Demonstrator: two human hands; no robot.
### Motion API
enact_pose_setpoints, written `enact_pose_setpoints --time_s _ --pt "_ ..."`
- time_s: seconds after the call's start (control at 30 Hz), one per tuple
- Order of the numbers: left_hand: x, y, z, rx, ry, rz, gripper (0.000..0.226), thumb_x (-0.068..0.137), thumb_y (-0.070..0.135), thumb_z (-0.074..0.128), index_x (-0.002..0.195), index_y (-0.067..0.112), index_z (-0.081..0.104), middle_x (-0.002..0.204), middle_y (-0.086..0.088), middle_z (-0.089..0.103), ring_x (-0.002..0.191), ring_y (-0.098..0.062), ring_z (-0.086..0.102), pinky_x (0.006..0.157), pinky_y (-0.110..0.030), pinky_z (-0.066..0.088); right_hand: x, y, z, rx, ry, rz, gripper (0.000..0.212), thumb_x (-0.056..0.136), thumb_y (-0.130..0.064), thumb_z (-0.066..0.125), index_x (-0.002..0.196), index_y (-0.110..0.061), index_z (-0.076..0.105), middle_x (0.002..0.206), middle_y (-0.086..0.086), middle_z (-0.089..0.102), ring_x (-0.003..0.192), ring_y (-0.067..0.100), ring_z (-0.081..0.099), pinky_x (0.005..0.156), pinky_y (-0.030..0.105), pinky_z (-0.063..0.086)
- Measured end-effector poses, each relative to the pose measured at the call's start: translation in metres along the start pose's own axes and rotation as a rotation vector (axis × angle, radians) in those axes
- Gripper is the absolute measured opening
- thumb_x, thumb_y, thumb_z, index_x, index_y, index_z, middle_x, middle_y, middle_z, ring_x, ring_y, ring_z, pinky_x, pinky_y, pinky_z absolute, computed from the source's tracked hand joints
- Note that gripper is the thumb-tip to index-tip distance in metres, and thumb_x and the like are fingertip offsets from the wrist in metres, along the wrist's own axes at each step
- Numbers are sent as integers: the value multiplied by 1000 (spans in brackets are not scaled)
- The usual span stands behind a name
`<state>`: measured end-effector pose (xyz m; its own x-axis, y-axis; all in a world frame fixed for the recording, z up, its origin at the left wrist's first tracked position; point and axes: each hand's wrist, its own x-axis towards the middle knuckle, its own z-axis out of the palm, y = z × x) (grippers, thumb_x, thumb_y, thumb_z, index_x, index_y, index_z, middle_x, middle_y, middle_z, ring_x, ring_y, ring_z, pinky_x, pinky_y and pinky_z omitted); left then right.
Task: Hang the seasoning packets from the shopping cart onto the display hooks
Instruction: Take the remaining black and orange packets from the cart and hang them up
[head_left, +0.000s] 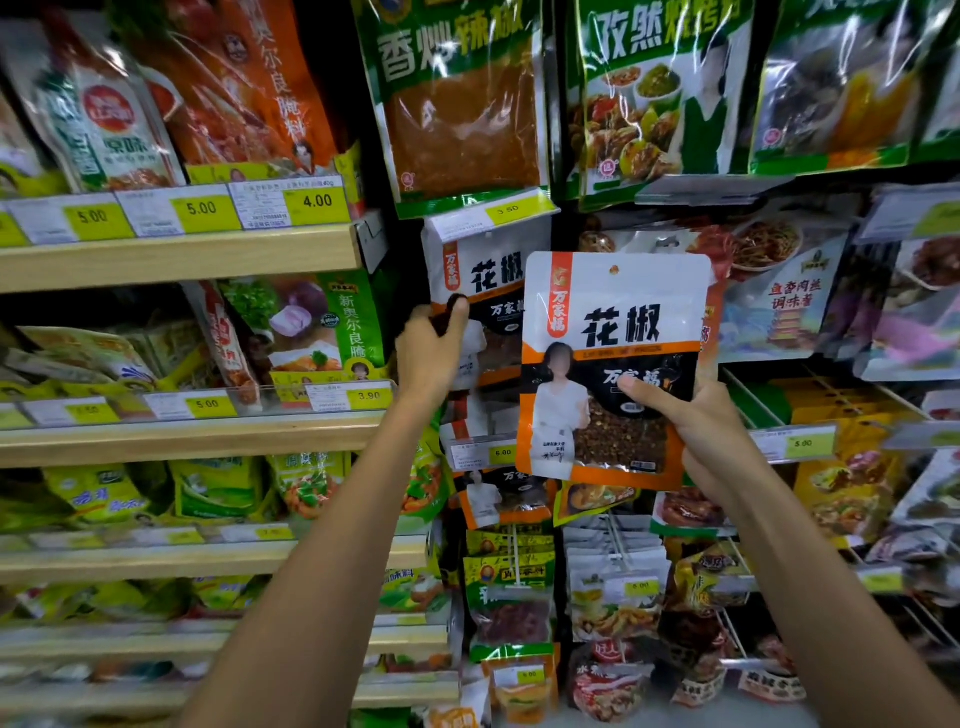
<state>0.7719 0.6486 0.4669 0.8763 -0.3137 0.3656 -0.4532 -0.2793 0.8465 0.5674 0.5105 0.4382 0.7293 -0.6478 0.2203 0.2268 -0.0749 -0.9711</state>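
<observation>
My right hand (701, 431) grips a white, orange and black seasoning packet (613, 338) by its lower right corner, thumb across the front. The packet is upright in front of the display, its small hang hole at the top. My left hand (428, 345) pinches the left edge of matching packets (485, 280) that hang on a display hook just left of the held one. The hook itself is hidden behind the packets. The shopping cart is out of view.
Wooden shelves (182, 260) with yellow price tags and bagged seasonings fill the left. Large green packets (462, 104) hang above. More packets hang on wire hooks (753, 400) to the right and below, with price tags (802, 444) at their tips.
</observation>
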Motion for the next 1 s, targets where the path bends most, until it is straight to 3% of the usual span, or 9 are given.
enact_pose_setpoints --time_s 0.07,0.1,0.23,0.3,0.47,0.63,0.73,1.0 --pt "-20 -3 -12 220 101 181 42 99 38 47 122 3 53 116 -14 60 106 -26 56 87 -31 42 3 -1 5 14 4 27 27 63 -38 80 89 -32 73 97 -9 76 106 18 66 98 43 48" --pt "-29 -1 -21 293 185 305 38 100 30 48 125 2 52 121 -14 58 112 -27 54 89 -29 40 4 -1 9 10 -5 42 35 60 -41 80 91 -27 72 96 -8 76 106 18 66 98 42 48" --pt "-21 15 -68 508 644 810 21 97 6 50 110 -3 63 106 -18 66 99 -32 62 87 -36 49 10 -1 25 -24 -43 85 43 58 -46 79 93 -21 71 93 -8 76 101 16 67 94 39 49" --pt "-2 20 -90 655 776 920 20 97 7 52 109 -2 65 106 -19 66 98 -34 63 88 -40 49 12 2 32 -18 -62 97 40 61 -42 79 94 -20 71 92 -7 76 98 15 69 94 40 51" --pt "27 8 -106 900 685 936 30 100 19 46 116 -1 62 115 -22 63 104 -37 61 91 -45 47 20 3 45 -42 -94 102 40 63 -38 80 95 -17 70 96 -1 75 99 18 68 101 47 48" --pt "35 -5 -108 844 653 955 29 100 20 46 109 -3 61 113 -25 61 100 -39 59 90 -46 45 38 0 55 -69 -141 75 25 77 -28 79 98 -19 69 99 -5 73 102 14 65 104 45 45" --pt "37 -6 -106 844 679 955 30 101 20 43 106 -4 60 107 -26 60 97 -40 59 89 -46 44 49 -4 65 -80 -150 57 31 78 -27 78 103 -11 68 103 2 73 104 18 65 104 45 45" --pt "40 -11 -104 816 711 971 28 100 19 43 106 -4 58 106 -25 59 98 -39 57 91 -45 40 72 -3 81 -45 -137 47 15 76 -24 80 87 -23 71 89 -8 76 97 12 69 99 37 49"
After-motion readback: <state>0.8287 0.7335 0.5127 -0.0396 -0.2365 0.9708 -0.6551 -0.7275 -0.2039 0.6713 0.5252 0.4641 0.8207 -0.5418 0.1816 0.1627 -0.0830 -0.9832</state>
